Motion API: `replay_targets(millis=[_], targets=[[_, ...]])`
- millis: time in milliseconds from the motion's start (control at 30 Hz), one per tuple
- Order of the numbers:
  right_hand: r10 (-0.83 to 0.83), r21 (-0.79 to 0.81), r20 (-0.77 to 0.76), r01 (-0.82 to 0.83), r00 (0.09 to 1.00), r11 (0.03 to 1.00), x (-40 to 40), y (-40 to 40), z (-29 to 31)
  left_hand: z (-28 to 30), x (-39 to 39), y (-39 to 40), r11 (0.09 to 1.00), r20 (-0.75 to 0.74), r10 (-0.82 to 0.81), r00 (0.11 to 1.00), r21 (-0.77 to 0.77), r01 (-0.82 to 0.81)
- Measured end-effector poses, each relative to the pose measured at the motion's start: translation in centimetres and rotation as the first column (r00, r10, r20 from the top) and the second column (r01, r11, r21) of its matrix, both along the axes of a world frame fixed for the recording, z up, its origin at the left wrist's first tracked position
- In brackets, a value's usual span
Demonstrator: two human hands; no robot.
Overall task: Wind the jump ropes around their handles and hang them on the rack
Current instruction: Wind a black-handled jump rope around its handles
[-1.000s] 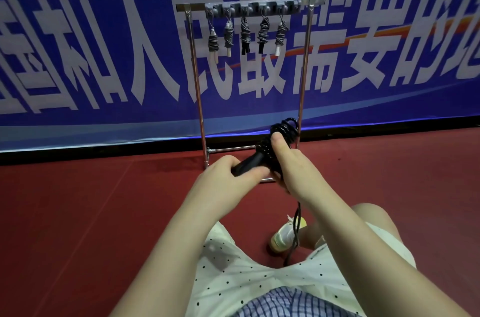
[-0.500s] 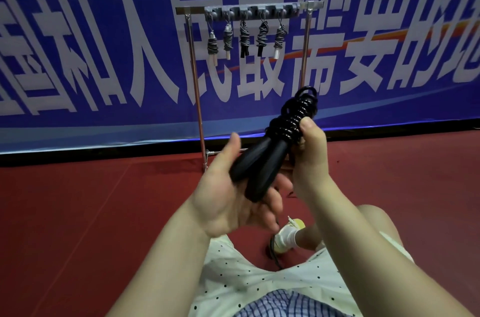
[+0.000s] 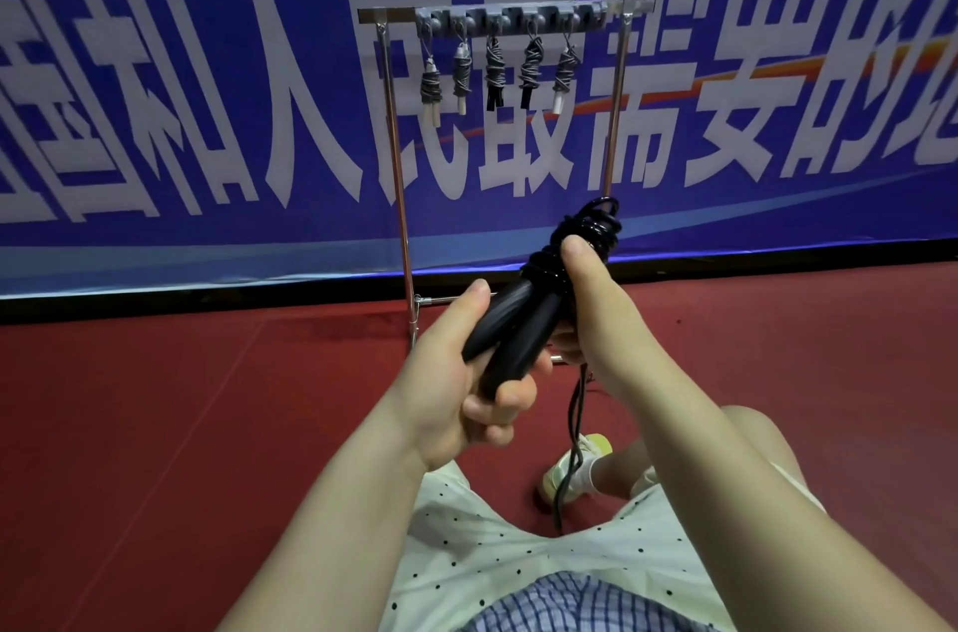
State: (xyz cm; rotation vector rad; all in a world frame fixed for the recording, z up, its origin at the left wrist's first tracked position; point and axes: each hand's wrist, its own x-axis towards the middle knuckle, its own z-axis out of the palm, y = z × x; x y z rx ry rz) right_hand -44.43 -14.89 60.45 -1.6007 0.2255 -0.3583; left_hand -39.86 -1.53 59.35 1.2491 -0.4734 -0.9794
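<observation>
Jump rope (image 3: 523, 325): left hand (image 3: 456, 388) fingers curl round handles, right hand (image 3: 586, 299) pinches wound coils.

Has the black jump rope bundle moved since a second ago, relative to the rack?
Yes. The black jump rope bundle now points more steeply up along the rack's right post, gripped by the left hand and right hand.

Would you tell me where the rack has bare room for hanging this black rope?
Free: the rack's bar right of the fifth hung bundle, beside the right post, and the plain stub left of the first bundle. Crowded: the middle, five bundles close together.
</observation>
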Motion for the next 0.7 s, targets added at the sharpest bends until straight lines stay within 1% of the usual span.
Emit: replay_targets(millis=[67, 133, 167, 233, 300, 333, 433, 500, 533, 567, 600, 633, 700], targets=[[-0.027, -0.015, -0.016, 0.026, 1.0, 1.0, -0.1, 0.3, 0.2, 0.1, -0.2, 0.1, 0.998, 0.143, 0.05, 0.989, 0.029, -0.054], [-0.023, -0.061, -0.034, 0.02, 0.999, 0.998, 0.0, 0.2, -0.1, 0.1, -0.3, 0.1, 0.979, 0.363, 0.132, 0.923, 0.096, -0.178], [-0.013, -0.076, -0.056, 0.009, 0.998, 0.997, 0.2, 0.0, -0.4, 0.1, -0.3, 0.1, 0.96, 0.467, 0.151, 0.871, 0.14, -0.241], [-0.004, -0.031, -0.112, 0.0, 0.994, 1.0, 0.4, -0.3, -1.0, 0.2, -0.4, 0.0, 0.918, 0.633, 0.133, 0.762, 0.211, -0.335], [0.0, -0.007, -0.143, -0.001, 0.99, 1.0, 0.6, -0.4, -1.3, 0.2, -0.5, 0.0, 0.864, 0.782, 0.095, 0.616, 0.243, -0.441], [0.003, -0.014, -0.157, -0.005, 0.988, 1.0, 0.6, -0.4, -1.4, 0.2, -0.4, 0.0, 0.828, 0.837, 0.07, 0.543, 0.255, -0.5], [0.05, 0.025, -0.152, -0.047, 0.987, 0.999, 0.7, -0.5, -2.0, 0.2, -0.5, 0.0, 0.736, 0.919, -0.079, 0.385, 0.314, -0.599], [0.087, 0.063, -0.142, -0.079, 0.986, 0.995, 0.6, -0.6, -2.4, 0.2, -0.9, 0.1, 0.707, 0.94, -0.223, 0.257, 0.338, -0.621], [0.099, 0.092, -0.133, -0.087, 0.986, 0.992, 0.5, -0.6, -2.4, 0.2, -1.2, 0.1, 0.705, 0.935, -0.271, 0.23, 0.355, -0.613], [0.099, 0.125, -0.116, -0.085, 0.988, 0.989, 0.5, -0.7, -2.6, 0.2, -1.4, 0.2, 0.709, 0.924, -0.296, 0.241, 0.382, -0.593], [0.087, 0.154, -0.093, -0.072, 0.992, 0.985, 0.5, -0.7, -2.6, 0.3, -1.5, 0.2, 0.723, 0.913, -0.301, 0.276, 0.407, -0.559], [0.065, 0.179, -0.064, -0.053, 0.996, 0.982, 0.6, -0.8, -2.6, 0.4, -1.5, 0.2, 0.75, 0.898, -0.276, 0.343, 0.424, -0.507], [0.03, 0.231, 0.003, -0.03, 1.0, 0.973, 0.6, -0.8, -2.5, 0.6, -1.3, 0.0, 0.847, 0.818, -0.158, 0.553, 0.4, -0.35]])
